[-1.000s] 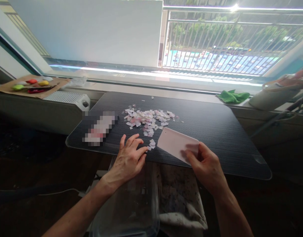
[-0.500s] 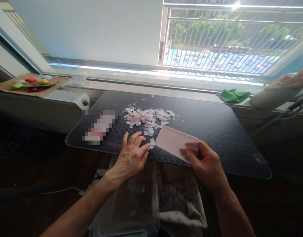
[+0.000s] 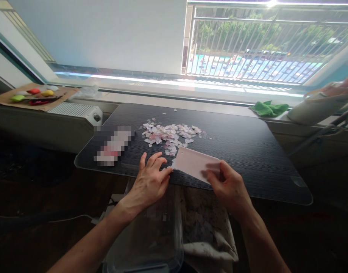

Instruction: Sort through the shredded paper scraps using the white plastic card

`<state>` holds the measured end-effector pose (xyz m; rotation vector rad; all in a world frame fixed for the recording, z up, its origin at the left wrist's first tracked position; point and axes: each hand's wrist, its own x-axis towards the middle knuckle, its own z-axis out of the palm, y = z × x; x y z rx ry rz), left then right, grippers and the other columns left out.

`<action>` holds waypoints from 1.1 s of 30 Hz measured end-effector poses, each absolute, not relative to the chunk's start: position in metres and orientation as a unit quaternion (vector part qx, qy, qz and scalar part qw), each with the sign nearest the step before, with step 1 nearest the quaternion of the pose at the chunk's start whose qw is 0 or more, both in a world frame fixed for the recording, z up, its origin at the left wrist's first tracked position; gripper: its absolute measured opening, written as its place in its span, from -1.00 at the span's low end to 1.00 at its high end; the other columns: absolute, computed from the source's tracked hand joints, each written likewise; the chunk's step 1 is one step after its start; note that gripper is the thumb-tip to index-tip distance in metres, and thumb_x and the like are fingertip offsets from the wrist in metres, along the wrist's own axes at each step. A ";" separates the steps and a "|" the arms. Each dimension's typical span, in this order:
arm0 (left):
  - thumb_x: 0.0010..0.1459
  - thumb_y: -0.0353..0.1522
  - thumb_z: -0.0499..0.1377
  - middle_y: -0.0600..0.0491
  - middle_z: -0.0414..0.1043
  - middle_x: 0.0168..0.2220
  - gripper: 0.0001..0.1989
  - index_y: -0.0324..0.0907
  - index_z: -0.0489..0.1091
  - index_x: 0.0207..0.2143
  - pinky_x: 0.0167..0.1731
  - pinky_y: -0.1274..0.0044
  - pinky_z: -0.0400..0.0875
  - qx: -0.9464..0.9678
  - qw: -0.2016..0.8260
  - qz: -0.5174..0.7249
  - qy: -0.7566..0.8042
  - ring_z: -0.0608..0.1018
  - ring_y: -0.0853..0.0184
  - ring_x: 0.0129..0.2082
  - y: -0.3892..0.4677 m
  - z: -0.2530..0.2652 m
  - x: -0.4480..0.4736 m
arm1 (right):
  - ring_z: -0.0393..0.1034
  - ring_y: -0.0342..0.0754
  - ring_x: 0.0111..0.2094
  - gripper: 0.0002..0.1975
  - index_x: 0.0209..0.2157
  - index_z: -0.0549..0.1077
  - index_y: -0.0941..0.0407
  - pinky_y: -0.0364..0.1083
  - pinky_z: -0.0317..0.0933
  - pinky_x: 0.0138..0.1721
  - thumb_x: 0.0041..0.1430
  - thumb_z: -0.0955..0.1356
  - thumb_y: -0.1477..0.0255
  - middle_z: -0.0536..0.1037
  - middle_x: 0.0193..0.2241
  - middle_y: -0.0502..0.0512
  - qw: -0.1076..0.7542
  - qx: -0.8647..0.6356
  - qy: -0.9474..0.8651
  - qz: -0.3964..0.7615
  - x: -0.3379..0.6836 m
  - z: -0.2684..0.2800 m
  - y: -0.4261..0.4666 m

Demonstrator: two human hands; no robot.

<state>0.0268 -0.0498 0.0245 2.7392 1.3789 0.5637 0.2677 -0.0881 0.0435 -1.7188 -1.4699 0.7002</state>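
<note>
My right hand [image 3: 229, 184] grips the right end of a thin pale pink card [image 3: 195, 163] with a small hole near its far left corner. The card is tilted over the dark table [image 3: 247, 151], its left edge against a few small paper scraps [image 3: 174, 164]. My left hand [image 3: 152, 172] hovers at the table's front edge, fingers spread and curved, its thumb tip beside those scraps. Beyond both hands lies a loose heap of cut paper pieces [image 3: 168, 134], white and pinkish.
A blurred-out flat item [image 3: 114, 148] lies on the table's left. Below the front edge are a clear plastic bin [image 3: 145, 242] and a whitish bag [image 3: 210, 248] with scraps inside. A green cloth [image 3: 269, 109] rests on the sill; cardboard [image 3: 9, 96] with coloured items is at left.
My right hand has moved the card a little to the left, onto the few near scraps and closer to my left thumb. The left hand has hardly moved.
</note>
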 end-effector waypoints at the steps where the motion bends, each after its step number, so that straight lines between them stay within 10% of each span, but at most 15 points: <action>1: 0.23 -0.42 0.03 -0.10 0.43 -0.03 -0.73 -0.10 0.52 -0.16 0.20 -0.14 0.06 0.877 0.012 0.182 0.445 0.33 0.00 0.20 -0.050 0.025 0.026 | 0.48 -0.01 -0.43 -0.79 -0.29 0.46 0.08 -0.08 0.28 -0.40 0.14 0.33 0.25 0.61 -0.43 0.06 0.374 -0.683 -0.571 0.260 0.269 0.044 -0.089; 33: 0.24 -0.42 0.02 -0.13 0.41 -0.03 -0.70 -0.13 0.50 -0.10 0.22 -0.11 0.03 0.875 -0.008 0.177 0.451 0.30 0.01 0.21 -0.038 0.021 0.030 | 0.47 -0.02 -0.45 -0.78 -0.27 0.47 0.09 -0.10 0.26 -0.42 0.14 0.35 0.24 0.61 -0.43 0.06 0.390 -0.697 -0.561 0.219 0.273 0.044 -0.085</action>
